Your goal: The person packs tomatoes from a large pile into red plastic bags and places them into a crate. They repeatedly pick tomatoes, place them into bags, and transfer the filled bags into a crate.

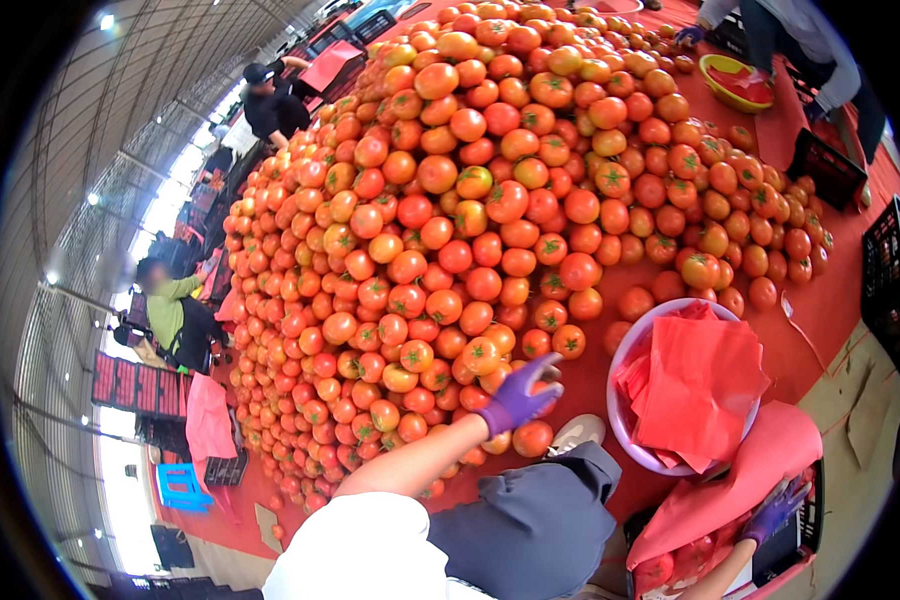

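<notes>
My left hand point(521, 396), in a purple glove, reaches over the lower edge of a large heap of tomatoes point(450, 247); its thumb and fingers are spread around a tomato partly hidden behind them, and whether it grips it I cannot tell. My right hand point(776, 510), also purple-gloved, lies with fingers spread over a black plastic crate point(816, 499) at the lower right. Wrapped tomatoes point(694, 559) lie in that crate beneath a red sheet point(750, 480). Between my hands stands a lilac basin point(616, 409) piled with red paper sheets point(701, 382).
Red cloth point(802, 360) covers the floor. A yellow basin point(750, 103) and a person point(810, 45) are at the upper right. Two more people work along the left. A black crate point(889, 285) stands at the right edge, a blue stool point(181, 486) at the lower left.
</notes>
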Demonstrator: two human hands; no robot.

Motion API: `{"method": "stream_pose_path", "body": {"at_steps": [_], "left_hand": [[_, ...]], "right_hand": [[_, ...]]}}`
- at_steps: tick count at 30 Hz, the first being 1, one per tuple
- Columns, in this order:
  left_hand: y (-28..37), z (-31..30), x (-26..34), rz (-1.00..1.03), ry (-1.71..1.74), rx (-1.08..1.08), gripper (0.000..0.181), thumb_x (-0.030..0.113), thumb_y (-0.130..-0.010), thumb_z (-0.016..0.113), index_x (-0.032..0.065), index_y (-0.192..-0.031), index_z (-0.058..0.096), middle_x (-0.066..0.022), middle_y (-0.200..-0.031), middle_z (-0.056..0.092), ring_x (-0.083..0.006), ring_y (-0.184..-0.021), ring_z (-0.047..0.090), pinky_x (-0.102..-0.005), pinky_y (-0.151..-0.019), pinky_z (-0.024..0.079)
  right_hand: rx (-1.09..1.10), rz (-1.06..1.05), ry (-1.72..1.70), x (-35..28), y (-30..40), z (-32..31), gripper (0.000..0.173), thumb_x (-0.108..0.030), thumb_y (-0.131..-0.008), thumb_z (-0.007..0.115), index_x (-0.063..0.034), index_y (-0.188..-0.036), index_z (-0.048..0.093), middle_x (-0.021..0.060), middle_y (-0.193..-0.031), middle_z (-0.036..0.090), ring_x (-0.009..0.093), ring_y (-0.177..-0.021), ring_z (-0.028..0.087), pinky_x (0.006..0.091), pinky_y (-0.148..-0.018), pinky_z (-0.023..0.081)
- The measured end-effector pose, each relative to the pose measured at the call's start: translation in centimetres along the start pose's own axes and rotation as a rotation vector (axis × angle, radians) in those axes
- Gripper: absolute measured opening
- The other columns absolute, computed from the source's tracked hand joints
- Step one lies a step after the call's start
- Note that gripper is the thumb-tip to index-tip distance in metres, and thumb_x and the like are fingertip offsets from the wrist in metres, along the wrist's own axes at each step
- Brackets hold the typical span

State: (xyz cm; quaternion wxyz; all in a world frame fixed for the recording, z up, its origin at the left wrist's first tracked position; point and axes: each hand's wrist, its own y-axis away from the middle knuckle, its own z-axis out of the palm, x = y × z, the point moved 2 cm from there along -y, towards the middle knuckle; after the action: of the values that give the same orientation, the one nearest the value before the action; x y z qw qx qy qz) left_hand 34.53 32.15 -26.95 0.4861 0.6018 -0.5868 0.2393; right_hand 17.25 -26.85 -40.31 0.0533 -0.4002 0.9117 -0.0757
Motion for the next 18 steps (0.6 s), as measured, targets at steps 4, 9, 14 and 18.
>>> {"method": "stream_pose_path", "body": {"at_steps": [4,9,14,18], "left_hand": [[-3.8,-10.5,-7.7,0.005,0.192,0.426,0.043,0.021,-0.090,0.068,-0.0021,-0.125,0.057,-0.0169,-0.110,0.066,-0.0251,-0.101,0.064,-0.0363,-0.088,0.052],[-12.1,-24.2,-3.4,0.191,-0.555,0.745,0.045,0.023,-0.088,0.066,0.0023,-0.127,0.055,-0.0222,-0.125,0.058,-0.0375,-0.115,0.056,-0.0452,-0.099,0.045],[-22.2,-32.4,-3.9,0.148,-1.681,0.633,0.036,0.021,-0.095,0.047,0.0247,-0.129,0.056,-0.0100,-0.128,0.053,-0.0320,-0.114,0.056,-0.0507,-0.092,0.047],[-20.7,-36.3,-5.1,0.170,-1.468,0.531,0.057,0.028,-0.079,0.071,0.0269,-0.133,0.053,-0.0122,-0.121,0.053,-0.0370,-0.103,0.058,-0.0504,-0.085,0.050]], "right_hand": [[0.113,-0.175,0.018,3.8,-1.5,1.1,0.055,-0.040,-0.104,0.041,-0.0134,-0.152,0.036,0.0189,-0.160,0.022,0.035,-0.145,0.028,0.0444,-0.117,0.026],[0.100,-0.079,-0.113,2.5,-0.5,-3.3,0.055,-0.041,-0.103,0.044,-0.0134,-0.150,0.039,0.0222,-0.159,0.023,0.037,-0.144,0.030,0.0452,-0.116,0.027],[0.281,-0.106,-0.105,-0.5,2.7,-5.0,0.057,-0.045,-0.101,0.047,-0.0115,-0.148,0.043,0.0219,-0.157,0.028,0.037,-0.143,0.033,0.0451,-0.116,0.027],[0.223,-0.198,0.011,-3.6,4.6,-7.5,0.054,-0.041,-0.101,0.050,-0.0062,-0.142,0.049,0.0189,-0.152,0.039,0.034,-0.137,0.043,0.0421,-0.111,0.034]]}}
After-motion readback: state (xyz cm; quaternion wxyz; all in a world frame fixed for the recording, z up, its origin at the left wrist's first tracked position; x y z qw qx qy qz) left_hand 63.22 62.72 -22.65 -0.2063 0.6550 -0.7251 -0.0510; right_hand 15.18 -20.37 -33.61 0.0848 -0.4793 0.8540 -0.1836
